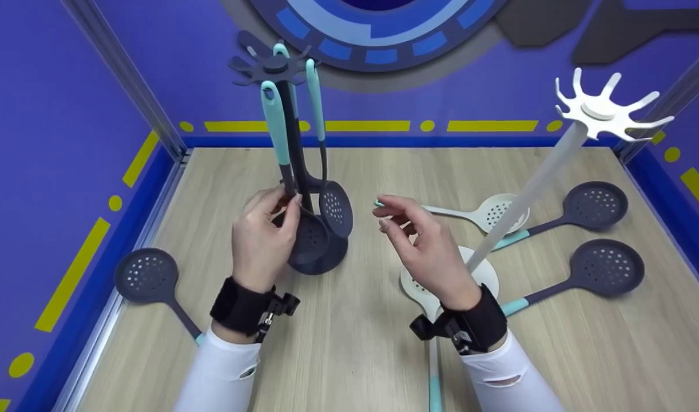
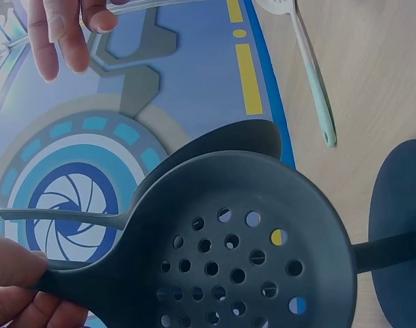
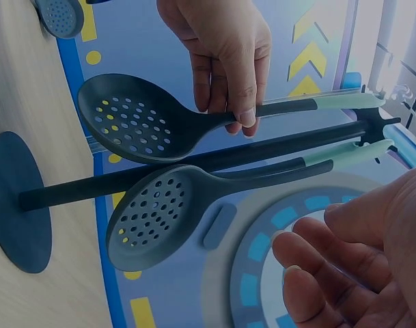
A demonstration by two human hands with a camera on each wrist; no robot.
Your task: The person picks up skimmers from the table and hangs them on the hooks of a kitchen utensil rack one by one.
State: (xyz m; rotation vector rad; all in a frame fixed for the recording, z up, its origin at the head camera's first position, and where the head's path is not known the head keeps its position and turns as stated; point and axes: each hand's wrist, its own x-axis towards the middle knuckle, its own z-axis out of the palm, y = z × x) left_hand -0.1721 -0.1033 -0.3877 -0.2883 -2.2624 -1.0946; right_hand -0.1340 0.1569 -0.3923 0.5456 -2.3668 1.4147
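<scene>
My left hand (image 1: 263, 234) pinches the dark neck of a skimmer (image 1: 310, 243) with a mint handle, thumb on one side and fingers on the other. This skimmer hangs upright, bowl down, at the dark utensil stand (image 1: 326, 264); its perforated bowl fills much of the left wrist view. Another dark skimmer (image 1: 336, 209) hangs beside it, and a further mint handle (image 1: 281, 51) shows behind the post. To the right of the stand, my right hand (image 1: 427, 246) is raised with loosely bent fingers, holding nothing, as the right wrist view also shows.
A white utensil stand (image 1: 524, 197) rises behind my right hand. Around it lie a white skimmer (image 1: 495, 213), another white one (image 1: 421, 286) partly hidden, and two dark skimmers (image 1: 595, 205). One more dark skimmer (image 1: 146, 274) lies at the left table edge. Blue walls enclose the table.
</scene>
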